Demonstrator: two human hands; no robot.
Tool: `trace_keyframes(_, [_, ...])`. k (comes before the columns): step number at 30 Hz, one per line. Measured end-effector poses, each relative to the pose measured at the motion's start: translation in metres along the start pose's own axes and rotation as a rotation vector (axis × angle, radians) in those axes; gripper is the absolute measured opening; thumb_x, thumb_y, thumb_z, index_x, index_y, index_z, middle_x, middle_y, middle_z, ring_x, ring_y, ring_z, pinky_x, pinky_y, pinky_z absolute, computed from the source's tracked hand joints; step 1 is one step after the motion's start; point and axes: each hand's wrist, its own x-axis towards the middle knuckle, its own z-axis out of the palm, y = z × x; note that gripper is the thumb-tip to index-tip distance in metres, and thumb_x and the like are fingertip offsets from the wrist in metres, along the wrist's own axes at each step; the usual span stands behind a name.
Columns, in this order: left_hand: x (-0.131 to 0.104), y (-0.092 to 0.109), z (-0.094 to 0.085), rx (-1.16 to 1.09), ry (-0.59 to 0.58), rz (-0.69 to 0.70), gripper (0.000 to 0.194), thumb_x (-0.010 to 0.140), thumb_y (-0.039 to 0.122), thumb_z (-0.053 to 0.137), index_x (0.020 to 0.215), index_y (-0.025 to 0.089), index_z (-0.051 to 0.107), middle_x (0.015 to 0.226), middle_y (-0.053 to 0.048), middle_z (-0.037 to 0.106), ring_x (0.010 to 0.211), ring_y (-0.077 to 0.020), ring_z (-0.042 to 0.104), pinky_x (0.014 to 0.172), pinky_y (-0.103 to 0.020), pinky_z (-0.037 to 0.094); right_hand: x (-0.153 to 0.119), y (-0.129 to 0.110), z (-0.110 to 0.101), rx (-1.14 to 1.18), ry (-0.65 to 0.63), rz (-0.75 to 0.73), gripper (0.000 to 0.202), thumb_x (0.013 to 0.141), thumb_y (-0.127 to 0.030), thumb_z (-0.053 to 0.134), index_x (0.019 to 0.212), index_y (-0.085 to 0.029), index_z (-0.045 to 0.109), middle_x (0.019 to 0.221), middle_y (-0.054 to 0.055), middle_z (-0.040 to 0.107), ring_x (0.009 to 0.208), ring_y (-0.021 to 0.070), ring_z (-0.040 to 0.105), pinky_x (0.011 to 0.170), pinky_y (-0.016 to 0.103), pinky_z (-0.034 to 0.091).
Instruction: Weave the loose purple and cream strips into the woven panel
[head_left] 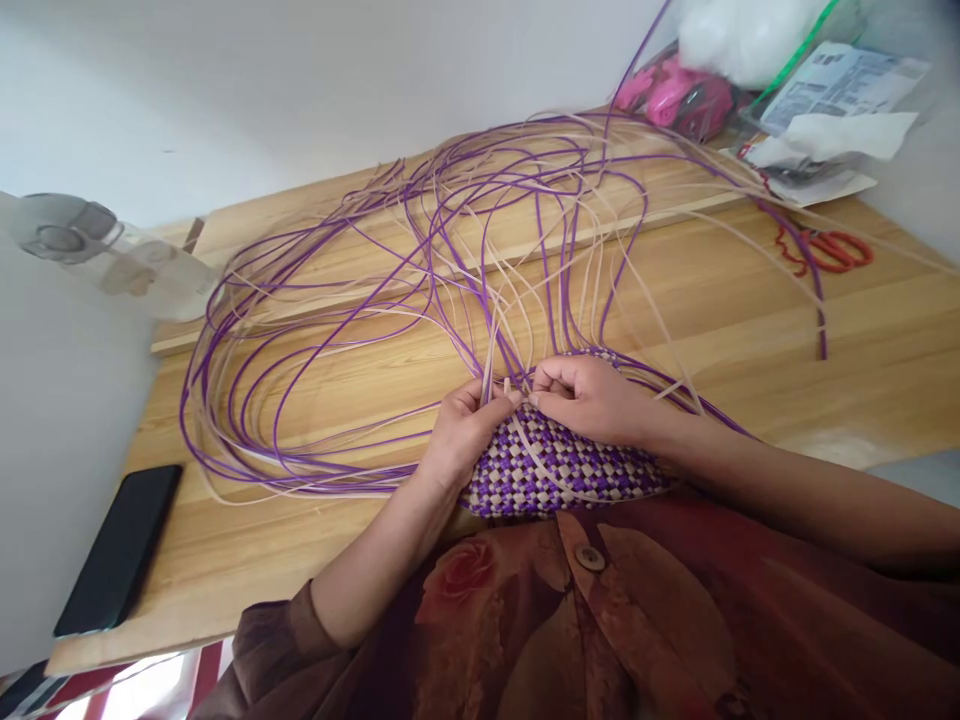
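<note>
A checkered purple and beige woven piece (559,465) lies at the table's near edge, against my shirt. Long purple and beige weaving strands (330,325) run out from its far side and loop across the table. My left hand (472,420) pinches strands at the upper edge of the weave, thumb pressed on them. Close beside it, my right hand (589,398) has its fingers curled in a pinch on strands at the same edge. The two thumb tips almost meet. Fingertips partly hide the exact strands held.
A black phone (120,550) lies at the table's left. A clear bottle (161,270) stands at the back left. Orange-handled scissors (832,250) rest at the right, near papers (832,145), a pink item (682,95) and a white plastic bag (742,40).
</note>
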Motion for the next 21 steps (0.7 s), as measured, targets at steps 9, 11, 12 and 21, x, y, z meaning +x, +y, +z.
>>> trace_keyframes(9, [0.001,-0.002,-0.003,0.001,0.027,-0.068,0.022,0.062,0.032,0.080,0.070,0.015,0.067,0.062,0.002,0.062,0.054,-0.0088,0.050,0.057,-0.023,0.038,-0.008,0.002,-0.004,-0.065,0.080,-0.041,0.022,0.082,-0.030,0.055,0.065,-0.018,0.049,0.054,-0.004,0.040,0.050,0.0080,0.034,0.048,0.024,0.025])
trace_keyframes(11, [0.000,0.000,-0.004,-0.024,-0.006,-0.113,0.024,0.062,0.033,0.081,0.068,0.014,0.067,0.060,0.001,0.062,0.051,-0.0085,0.049,0.054,-0.023,0.037,-0.010,0.003,-0.007,-0.102,0.081,-0.061,0.024,0.084,-0.031,0.055,0.065,-0.018,0.049,0.055,-0.004,0.042,0.051,0.0080,0.035,0.050,0.024,0.027])
trace_keyframes(12, [-0.001,0.001,-0.004,-0.038,-0.024,-0.132,0.025,0.061,0.033,0.082,0.068,0.014,0.067,0.059,0.001,0.062,0.050,-0.0083,0.049,0.053,-0.022,0.036,-0.012,0.003,-0.009,-0.119,0.067,-0.069,0.024,0.085,-0.031,0.054,0.066,-0.018,0.050,0.056,-0.004,0.043,0.052,0.0083,0.037,0.050,0.024,0.028])
trace_keyframes(21, [-0.006,0.004,-0.005,-0.116,-0.081,-0.112,0.023,0.062,0.031,0.082,0.069,0.014,0.068,0.059,0.001,0.062,0.053,-0.0093,0.053,0.057,-0.022,0.041,-0.030,-0.023,-0.009,-0.590,0.055,-0.590,0.031,0.086,-0.027,0.060,0.117,-0.029,0.064,0.123,0.007,0.059,0.115,0.0272,0.049,0.099,0.045,0.035])
